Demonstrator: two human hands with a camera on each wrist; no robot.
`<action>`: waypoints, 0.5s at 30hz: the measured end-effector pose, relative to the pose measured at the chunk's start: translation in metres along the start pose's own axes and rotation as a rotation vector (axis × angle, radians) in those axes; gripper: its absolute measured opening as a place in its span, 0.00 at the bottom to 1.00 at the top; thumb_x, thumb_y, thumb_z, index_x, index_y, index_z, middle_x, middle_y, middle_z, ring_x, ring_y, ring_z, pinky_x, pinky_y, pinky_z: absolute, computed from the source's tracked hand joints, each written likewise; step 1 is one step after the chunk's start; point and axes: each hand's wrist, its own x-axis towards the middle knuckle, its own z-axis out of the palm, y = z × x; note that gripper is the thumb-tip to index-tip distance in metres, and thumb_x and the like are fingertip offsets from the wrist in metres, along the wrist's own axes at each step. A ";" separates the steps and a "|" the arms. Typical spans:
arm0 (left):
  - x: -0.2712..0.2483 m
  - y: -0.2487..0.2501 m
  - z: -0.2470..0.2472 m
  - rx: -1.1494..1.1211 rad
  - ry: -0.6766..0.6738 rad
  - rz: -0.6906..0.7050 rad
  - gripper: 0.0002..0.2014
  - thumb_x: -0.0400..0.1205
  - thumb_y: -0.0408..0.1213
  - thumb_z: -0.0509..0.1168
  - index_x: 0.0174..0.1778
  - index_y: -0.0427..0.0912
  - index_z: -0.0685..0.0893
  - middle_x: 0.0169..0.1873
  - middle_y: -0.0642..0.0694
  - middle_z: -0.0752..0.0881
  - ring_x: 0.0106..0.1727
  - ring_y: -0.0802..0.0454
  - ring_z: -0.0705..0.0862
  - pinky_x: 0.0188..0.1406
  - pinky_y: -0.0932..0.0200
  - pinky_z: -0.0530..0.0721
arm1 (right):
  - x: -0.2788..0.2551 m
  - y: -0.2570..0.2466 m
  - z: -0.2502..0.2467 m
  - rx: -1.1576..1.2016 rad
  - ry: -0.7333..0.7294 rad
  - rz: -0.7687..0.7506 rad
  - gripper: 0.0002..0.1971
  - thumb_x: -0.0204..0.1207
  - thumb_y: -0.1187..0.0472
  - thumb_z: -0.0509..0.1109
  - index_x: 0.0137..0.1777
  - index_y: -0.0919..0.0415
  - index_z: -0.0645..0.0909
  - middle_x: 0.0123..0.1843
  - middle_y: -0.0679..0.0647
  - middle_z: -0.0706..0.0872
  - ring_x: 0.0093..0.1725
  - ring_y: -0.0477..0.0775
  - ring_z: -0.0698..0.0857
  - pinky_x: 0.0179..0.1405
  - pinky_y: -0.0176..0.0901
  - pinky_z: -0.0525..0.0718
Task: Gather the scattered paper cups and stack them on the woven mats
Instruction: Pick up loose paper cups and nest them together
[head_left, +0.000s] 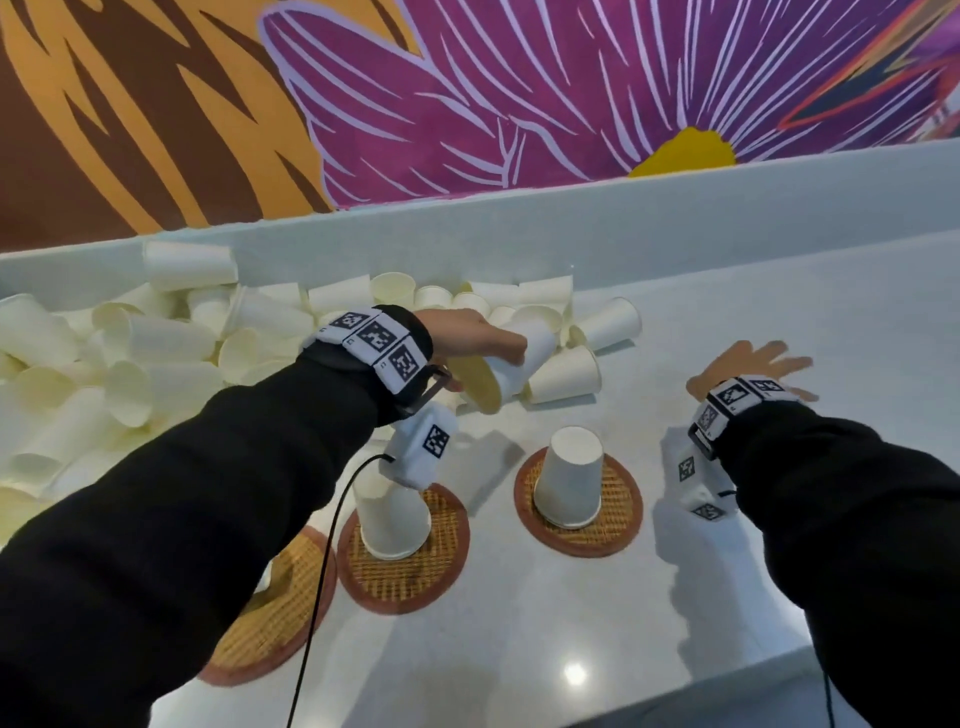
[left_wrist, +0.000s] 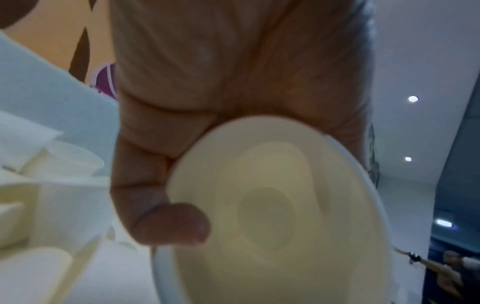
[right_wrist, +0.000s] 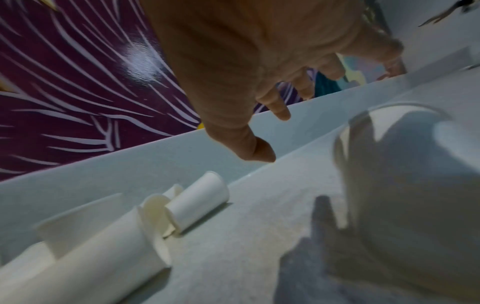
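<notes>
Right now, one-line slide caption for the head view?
Left hand lifts a paper cup from the pile while right hand hovers open; two mats hold upturned cups.

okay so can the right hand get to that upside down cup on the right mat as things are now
Probably yes. The right hand is open and holds nothing, and it hovers over bare counter just right of and beyond the upside-down cup on the right mat. Nothing stands between them.
</notes>
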 end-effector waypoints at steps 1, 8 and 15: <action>0.001 0.004 0.003 -0.043 -0.022 -0.006 0.25 0.62 0.57 0.70 0.51 0.46 0.83 0.48 0.42 0.88 0.47 0.45 0.88 0.44 0.58 0.86 | 0.000 0.009 0.003 -0.018 -0.027 0.002 0.38 0.74 0.52 0.69 0.80 0.63 0.56 0.83 0.67 0.47 0.81 0.77 0.45 0.72 0.81 0.54; 0.013 0.015 0.022 -0.221 -0.127 -0.028 0.40 0.57 0.55 0.74 0.66 0.47 0.76 0.56 0.40 0.86 0.56 0.45 0.86 0.49 0.59 0.86 | 0.002 0.038 0.019 -0.307 -0.184 -0.136 0.25 0.71 0.50 0.66 0.70 0.44 0.71 0.70 0.59 0.65 0.74 0.66 0.63 0.68 0.58 0.72; 0.022 0.019 0.023 -0.300 -0.069 -0.057 0.27 0.67 0.54 0.72 0.60 0.45 0.79 0.48 0.41 0.86 0.47 0.46 0.85 0.47 0.60 0.83 | 0.013 0.017 -0.004 0.331 -0.057 -0.109 0.10 0.76 0.62 0.68 0.41 0.71 0.79 0.53 0.70 0.86 0.44 0.63 0.80 0.43 0.45 0.75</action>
